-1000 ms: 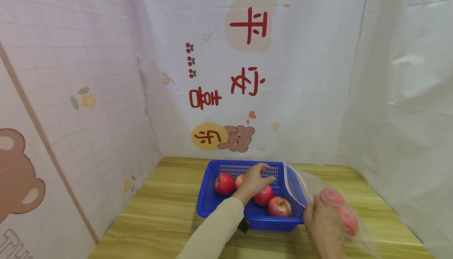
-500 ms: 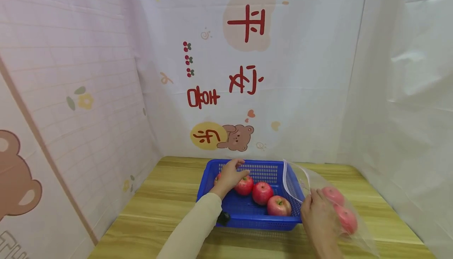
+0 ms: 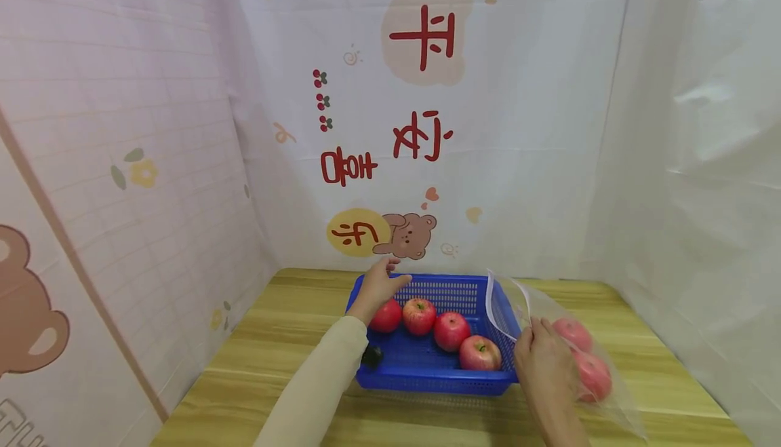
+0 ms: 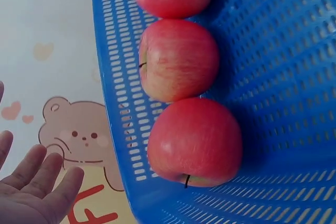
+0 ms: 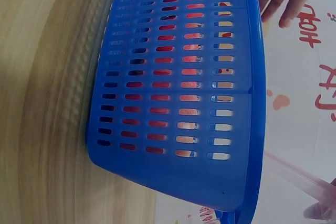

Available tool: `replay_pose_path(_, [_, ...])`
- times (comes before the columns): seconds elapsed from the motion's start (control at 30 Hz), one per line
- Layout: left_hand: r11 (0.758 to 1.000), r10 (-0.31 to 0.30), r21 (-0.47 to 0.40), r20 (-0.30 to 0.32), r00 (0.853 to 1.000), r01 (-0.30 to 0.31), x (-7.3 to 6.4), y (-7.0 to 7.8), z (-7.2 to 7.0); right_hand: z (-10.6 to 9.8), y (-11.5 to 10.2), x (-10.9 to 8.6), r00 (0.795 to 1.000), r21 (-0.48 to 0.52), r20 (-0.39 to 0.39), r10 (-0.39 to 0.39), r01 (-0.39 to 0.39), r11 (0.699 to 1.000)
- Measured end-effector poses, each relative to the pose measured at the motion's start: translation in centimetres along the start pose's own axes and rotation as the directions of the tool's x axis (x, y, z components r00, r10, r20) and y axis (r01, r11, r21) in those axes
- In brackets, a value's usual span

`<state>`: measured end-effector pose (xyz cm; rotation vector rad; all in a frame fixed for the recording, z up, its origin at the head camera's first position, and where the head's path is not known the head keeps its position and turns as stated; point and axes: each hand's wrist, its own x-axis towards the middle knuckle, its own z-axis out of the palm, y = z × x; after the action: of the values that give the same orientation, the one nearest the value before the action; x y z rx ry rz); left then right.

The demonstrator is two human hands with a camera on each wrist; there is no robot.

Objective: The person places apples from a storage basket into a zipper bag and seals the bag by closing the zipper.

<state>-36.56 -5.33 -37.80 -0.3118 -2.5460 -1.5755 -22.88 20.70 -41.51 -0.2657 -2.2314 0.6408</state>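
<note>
A blue plastic basket (image 3: 436, 380) holds several red apples. My left hand (image 3: 377, 292) hovers over its far left corner with the fingers spread, holding nothing. The leftmost apple (image 4: 197, 142) lies closest to that hand, with a streaky apple (image 3: 419, 316) beside it. Farther right are a third apple (image 3: 452, 332) and a paler one (image 3: 481, 353) near the front. My right hand (image 3: 547, 359) grips the edge of a sheer bag (image 3: 625, 403) at the basket's right side. Two apples (image 3: 593, 376) show through the bag. Its white-rimmed mouth (image 3: 490, 301) gapes towards the basket.
The basket stands on a wood-grain table (image 3: 244, 365). A white printed cloth (image 3: 518, 128) hangs behind the table, and similar cloths rise at the left and right. A black device (image 3: 372, 356) is worn on the left wrist.
My left hand has moved left across the basket, from above the middle apples to the far left corner, uncovering the apples beneath. The right hand keeps hold of the bag, shifting only slightly.
</note>
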Motion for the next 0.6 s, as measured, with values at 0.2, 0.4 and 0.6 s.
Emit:
replay_pose_path(0.2, [0.997, -0.056, -0.061, -0.011, 0.998, 0.055, 0.9, -0.4, 0.0, 0.1, 0.0, 0.0, 1.0, -0.001, -0.017, 0.004, -0.004, 1.0])
replay_pose_path(0.4, [0.998, -0.061, -0.019, 0.005, 0.998, 0.061, 1.5, -2.1, 0.4, 0.3, 0.3, -0.1, 0.998, 0.006, -0.062, -0.016, 0.016, 1.0])
replay_pose_path(0.6, [0.991, -0.094, 0.095, 0.027, 0.995, 0.091, 1.8, -3.8, 0.8, -0.1, 0.2, -0.1, 1.0, -0.005, -0.022, 0.004, -0.004, 1.0])
